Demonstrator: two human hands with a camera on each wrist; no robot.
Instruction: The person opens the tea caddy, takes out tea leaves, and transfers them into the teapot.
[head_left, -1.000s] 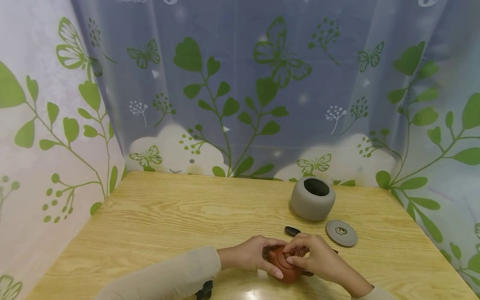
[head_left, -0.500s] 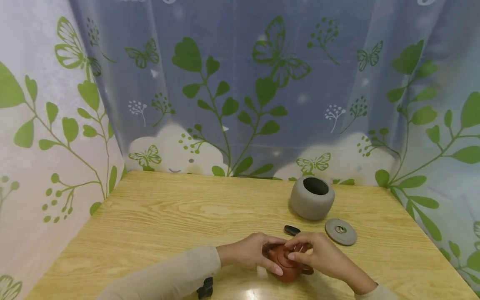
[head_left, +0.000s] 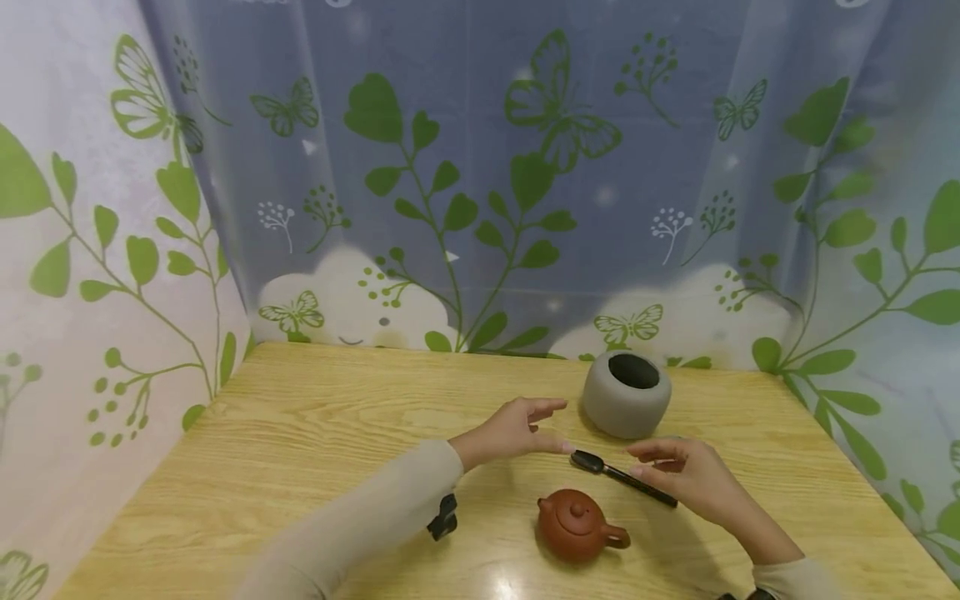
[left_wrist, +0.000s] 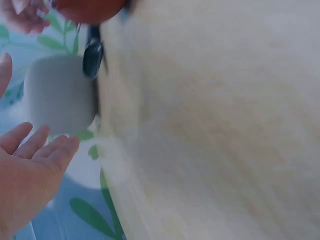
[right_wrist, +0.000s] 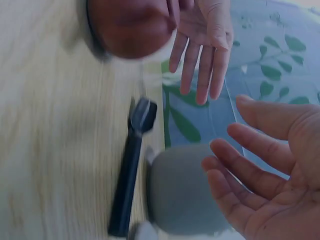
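A reddish-brown clay teapot (head_left: pixel 573 527) stands on the table with its lid on, nearest the person. Behind it lies a black tea scoop (head_left: pixel 587 462) with a long dark handle. Reaching past the teapot, my left hand (head_left: pixel 513 429) holds nothing; its fingers stretch toward the round grey jar (head_left: pixel 627 407), thumb tip close by the scoop's end. My right hand (head_left: pixel 693 477) hovers near the scoop's handle, fingers spread and loosely bent in the right wrist view. The jar has no lid on, its dark opening showing. The right hand hides the jar's flat grey lid almost entirely.
The light wood table (head_left: pixel 337 417) reaches back to a blue curtain (head_left: pixel 465 167) printed with leaves and butterflies. Similar printed cloth hangs on both sides. A black strap (head_left: pixel 444 518) shows under the left forearm.
Both hands have come off the teapot. My left hand has moved away toward the jar, and my right hand has shifted right and slightly back. The teapot stays put.
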